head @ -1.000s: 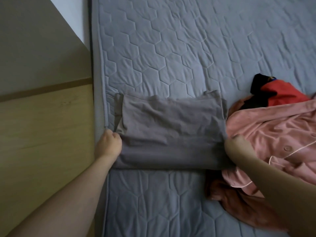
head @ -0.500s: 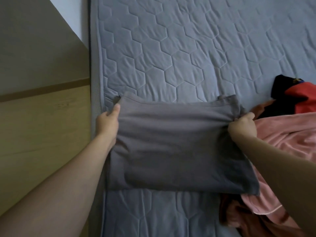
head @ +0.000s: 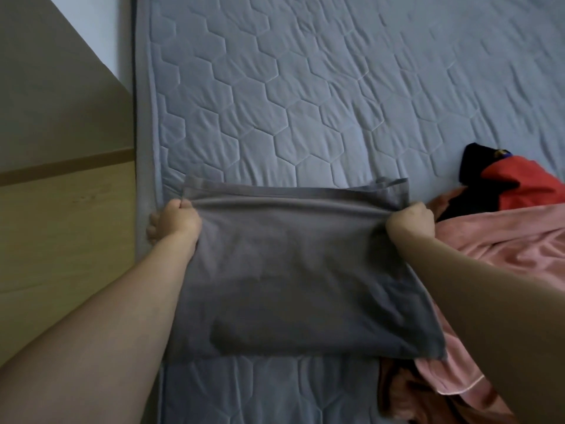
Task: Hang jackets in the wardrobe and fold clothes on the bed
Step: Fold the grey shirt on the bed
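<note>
- Pinched: grey cloth at its far corners, by left hand and right hand.
- Stretched flat near left edge of bed.
- Beside pink garment, near right edge.

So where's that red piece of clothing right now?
In the head view the red garment lies on the bed at the far right, beside a black garment and just beyond the pink pyjama top.

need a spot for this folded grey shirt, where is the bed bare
Bare quilted mattress runs beyond the grey shirt, from the wooden board across. A narrower bare strip lies below the shirt. The near right is crowded: pink pyjamas and a red and black garment.
</note>
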Available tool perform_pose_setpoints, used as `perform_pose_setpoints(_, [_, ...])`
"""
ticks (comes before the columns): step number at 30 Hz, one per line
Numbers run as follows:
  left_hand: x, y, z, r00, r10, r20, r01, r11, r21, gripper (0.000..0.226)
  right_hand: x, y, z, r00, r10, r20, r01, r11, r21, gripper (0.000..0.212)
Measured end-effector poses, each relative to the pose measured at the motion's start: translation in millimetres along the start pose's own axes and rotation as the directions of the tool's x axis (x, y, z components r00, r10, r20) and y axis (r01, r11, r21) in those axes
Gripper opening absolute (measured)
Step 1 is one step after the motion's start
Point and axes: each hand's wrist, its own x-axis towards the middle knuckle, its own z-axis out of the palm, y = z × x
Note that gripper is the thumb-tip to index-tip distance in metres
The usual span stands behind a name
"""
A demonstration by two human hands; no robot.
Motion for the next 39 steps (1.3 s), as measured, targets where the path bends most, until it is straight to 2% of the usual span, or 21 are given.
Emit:
perform_pose_setpoints(2, [0,4,4,0.996,-0.077,0.038,0.074,0.994,0.075,0.035,4,-6,2,0.999,-0.011,-0.048,0.015,0.995,0.098,0.070])
perform_pose_setpoints(4, [2,11,7,0.996,-0.040,0.078,0.034,0.996,0.081,0.045,8,-11,3,0.999,-0.004,-0.037,0.006,0.997,0.071,0.079])
perform_pose_setpoints(7, [4,22,9,0.993,0.062,0.096,-0.054,0.995,-0.079,0.046,11,-23,7,0.994,-0.074,0.077,0.059,0.983,0.173,0.051])
perform_pose_setpoints(9, [4,26,3,0.997,0.076,0.027,-0.065,0.958,-0.278,0.028,10,-35,4,0.986,-0.165,-0.018,0.160,0.914,0.372,0.038])
perform_pose_setpoints(11, [8,28,-7,0.996,0.038,-0.075,-0.063,0.927,-0.371,0.009,13,-50,-3,0.948,-0.283,-0.143,0.317,0.851,0.418,0.028])
perform_pose_setpoints(13, [15,27,-15,0.994,0.017,-0.104,-0.047,0.953,-0.299,0.021,19,-61,-10,0.886,-0.381,-0.262,0.448,0.850,0.277,0.031])
perform_pose_setpoints(14, [17,25,-18,0.988,0.061,-0.142,-0.084,0.984,-0.159,0.034,18,-63,-10,0.867,-0.388,-0.312,0.448,0.882,0.148,0.041])
perform_pose_setpoints(16, [1,22,-18,0.901,0.376,-0.218,-0.358,0.926,0.120,0.047,0,-56,0,0.817,-0.458,-0.350,0.460,0.884,-0.083,0.056])
perform_pose_setpoints(18, [-29,15,-7,0.658,0.748,-0.088,-0.715,0.657,0.241,0.047,-36,-35,22,0.642,-0.738,-0.209,0.698,0.675,-0.240,0.059])
perform_pose_setpoints(20, [-52,-3,7,0.504,0.839,0.205,-0.845,0.430,0.319,0.059,-56,-1,39,0.431,-0.896,0.113,0.856,0.365,-0.367,0.061])
perform_pose_setpoints(21, [-53,-17,10,0.501,0.798,0.334,-0.849,0.378,0.370,0.066,-57,18,44,0.403,-0.882,0.243,0.866,0.282,-0.414,0.063])
perform_pose_setpoints(22, [-46,-33,11,0.524,0.754,0.396,-0.833,0.355,0.425,0.070,-51,34,46,0.440,-0.846,0.300,0.845,0.278,-0.456,0.065])
perform_pose_setpoints(25, [-9,-71,8,0.644,0.682,0.348,-0.734,0.422,0.532,0.069,-16,54,44,0.652,-0.735,0.187,0.699,0.488,-0.523,0.072])
perform_pose_setpoints(27, [3,-78,7,0.720,0.596,0.354,-0.666,0.452,0.593,0.069,-4,52,43,0.704,-0.689,0.173,0.653,0.531,-0.540,0.075])
perform_pose_setpoints(29, [-8,-69,8,0.741,0.590,0.322,-0.638,0.465,0.614,0.068,-10,50,40,0.724,-0.671,0.160,0.629,0.547,-0.552,0.075])
perform_pose_setpoints(31, [-33,-58,-4,0.661,0.697,0.276,-0.704,0.450,0.549,0.067,-31,51,35,0.678,-0.721,0.142,0.658,0.511,-0.553,0.073])
perform_pose_setpoints(32, [-48,-58,-11,0.570,0.767,0.296,-0.782,0.394,0.484,0.069,-45,54,33,0.612,-0.772,0.170,0.713,0.446,-0.541,0.074])
perform_pose_setpoints(34, [-82,-77,-30,0.321,0.821,0.472,-0.927,0.169,0.336,0.085,-71,65,25,0.402,-0.851,0.336,0.846,0.205,-0.492,0.083])
perform_pose_setpoints(36, [-114,-108,-46,0.188,0.688,0.701,-0.959,-0.024,0.282,0.102,-84,76,15,0.294,-0.777,0.557,0.895,0.020,-0.445,0.100])
perform_pose_setpoints(37, [-124,-122,-51,0.191,0.604,0.774,-0.956,-0.066,0.287,0.106,-84,78,10,0.305,-0.702,0.644,0.898,-0.012,-0.439,0.108])
perform_pose_setpoints(39, [-133,-134,-59,0.310,0.498,0.810,-0.935,0.006,0.354,0.106,-80,77,2,0.347,-0.581,0.736,0.887,-0.052,-0.460,0.121])
